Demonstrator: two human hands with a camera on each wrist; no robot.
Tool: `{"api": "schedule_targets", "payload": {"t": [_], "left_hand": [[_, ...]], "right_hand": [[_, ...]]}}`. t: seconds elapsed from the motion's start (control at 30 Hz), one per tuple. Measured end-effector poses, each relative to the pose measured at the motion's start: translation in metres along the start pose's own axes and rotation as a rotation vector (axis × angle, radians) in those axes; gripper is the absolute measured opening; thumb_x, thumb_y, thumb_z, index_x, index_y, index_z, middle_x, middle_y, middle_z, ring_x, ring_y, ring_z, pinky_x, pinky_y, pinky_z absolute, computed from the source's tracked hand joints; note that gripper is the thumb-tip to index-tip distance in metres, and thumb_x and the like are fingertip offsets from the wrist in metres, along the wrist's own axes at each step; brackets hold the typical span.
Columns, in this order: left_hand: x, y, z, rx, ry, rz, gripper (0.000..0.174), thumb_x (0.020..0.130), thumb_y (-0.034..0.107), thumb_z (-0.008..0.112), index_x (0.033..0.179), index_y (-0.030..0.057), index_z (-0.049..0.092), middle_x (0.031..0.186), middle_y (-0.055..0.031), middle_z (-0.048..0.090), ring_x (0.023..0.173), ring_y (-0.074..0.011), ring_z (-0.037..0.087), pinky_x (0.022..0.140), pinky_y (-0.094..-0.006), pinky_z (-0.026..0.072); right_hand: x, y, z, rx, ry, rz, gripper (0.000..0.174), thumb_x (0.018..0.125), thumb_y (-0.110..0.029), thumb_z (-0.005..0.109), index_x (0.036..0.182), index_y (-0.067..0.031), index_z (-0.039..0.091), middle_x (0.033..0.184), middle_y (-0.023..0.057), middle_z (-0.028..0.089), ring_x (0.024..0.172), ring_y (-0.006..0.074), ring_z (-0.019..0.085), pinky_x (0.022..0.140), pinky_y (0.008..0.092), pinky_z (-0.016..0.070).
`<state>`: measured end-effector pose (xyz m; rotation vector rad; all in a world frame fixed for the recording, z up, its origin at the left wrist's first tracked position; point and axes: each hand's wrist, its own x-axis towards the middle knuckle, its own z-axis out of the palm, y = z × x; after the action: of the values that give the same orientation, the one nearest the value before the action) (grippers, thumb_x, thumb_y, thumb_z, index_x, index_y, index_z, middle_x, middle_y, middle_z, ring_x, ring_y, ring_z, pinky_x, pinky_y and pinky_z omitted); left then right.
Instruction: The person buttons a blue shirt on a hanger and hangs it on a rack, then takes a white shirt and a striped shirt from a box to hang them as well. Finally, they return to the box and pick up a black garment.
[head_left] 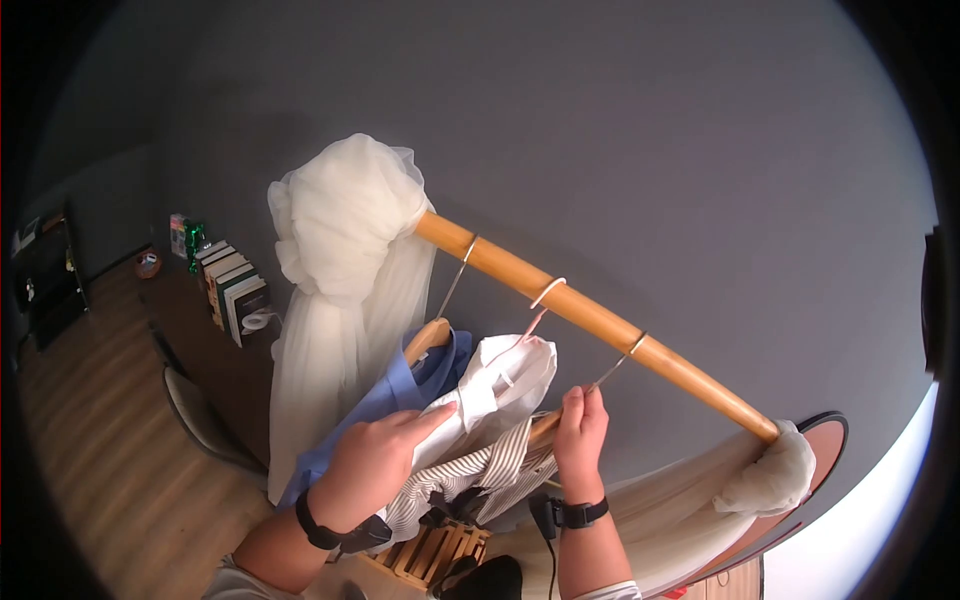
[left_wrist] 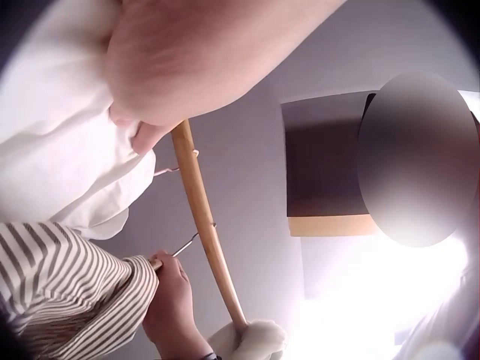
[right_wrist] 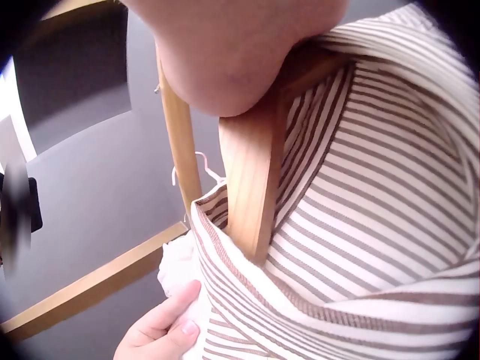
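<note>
My right hand (head_left: pixel 581 437) grips the wooden hanger (right_wrist: pixel 252 180) near the base of its metal hook, which reaches the wooden rod (head_left: pixel 600 312). A brown-and-white striped shirt (right_wrist: pixel 405 172) hangs on that hanger. With its index finger stretched out, my left hand (head_left: pixel 372 462) touches a white garment (head_left: pixel 513 365), which hangs from a pink-and-white hanger (head_left: pixel 545 295). Beyond it, a blue shirt (head_left: pixel 400 385) hangs on another wooden hanger (head_left: pixel 428 340). In the right wrist view, the left hand's thumb and index finger lie against the white cloth beside the striped shirt.
Sheer cream fabric (head_left: pixel 350 220) is bunched round both rod ends and drapes down. To the left stand a dark table (head_left: pixel 180 310) with books (head_left: pixel 232 285) and a chair (head_left: pixel 205 420). A round mirror (head_left: pixel 828 445) leans at right. Below is a slatted wooden piece (head_left: pixel 440 553).
</note>
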<state>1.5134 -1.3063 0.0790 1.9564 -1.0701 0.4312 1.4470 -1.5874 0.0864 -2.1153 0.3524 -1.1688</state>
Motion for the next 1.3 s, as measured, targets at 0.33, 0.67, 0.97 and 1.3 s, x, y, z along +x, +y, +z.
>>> {"api": "schedule_targets", "payload": {"t": [0.33, 0.67, 0.97, 1.3], "left_hand": [[-0.005, 0.003, 0.013, -0.023, 0.061, -0.021, 0.053, 0.089, -0.01, 0.058, 0.135, 0.014, 0.069, 0.108, -0.0162, 0.074, 0.087, -0.0371, 0.071, 0.076, -0.0438, 0.058], [-0.009, 0.01, 0.014, 0.036, 0.022, -0.003, 0.047, 0.094, -0.004, 0.059, 0.137, 0.0111, 0.066, 0.11, -0.0164, 0.074, 0.09, -0.0377, 0.071, 0.076, -0.0449, 0.0573], [-0.014, 0.014, 0.015, 0.042, 0.066, 0.038, 0.053, 0.089, 0.001, 0.07, 0.14, 0.0117, 0.063, 0.116, -0.0147, 0.071, 0.096, -0.0376, 0.07, 0.08, -0.0441, 0.0561], [-0.061, 0.0, 0.026, 0.166, 0.22, 0.026, 0.049, 0.084, -0.001, 0.075, 0.132, 0.0056, 0.063, 0.139, -0.0203, 0.055, 0.127, -0.0421, 0.055, 0.107, -0.0498, 0.0446]], "right_hand": [[0.008, 0.008, 0.015, -0.034, 0.004, -0.139, 0.025, 0.109, -0.018, 0.051, 0.092, 0.0006, 0.053, 0.069, 0.0116, 0.056, 0.063, 0.02, 0.052, 0.062, 0.0365, 0.0456], [0.01, 0.006, 0.011, -0.054, -0.054, -0.092, 0.024, 0.106, -0.017, 0.054, 0.092, 0.0027, 0.054, 0.082, 0.0245, 0.062, 0.076, 0.0458, 0.061, 0.07, 0.0491, 0.049], [0.015, 0.006, 0.017, -0.084, -0.093, -0.165, 0.024, 0.108, -0.02, 0.053, 0.097, 0.0014, 0.055, 0.076, 0.0196, 0.061, 0.068, 0.0356, 0.06, 0.07, 0.0418, 0.051], [0.009, 0.001, -0.014, 0.032, -0.297, -0.059, 0.026, 0.109, -0.024, 0.053, 0.11, 0.0017, 0.06, 0.1, 0.0211, 0.064, 0.094, 0.0385, 0.062, 0.088, 0.0431, 0.0493]]}}
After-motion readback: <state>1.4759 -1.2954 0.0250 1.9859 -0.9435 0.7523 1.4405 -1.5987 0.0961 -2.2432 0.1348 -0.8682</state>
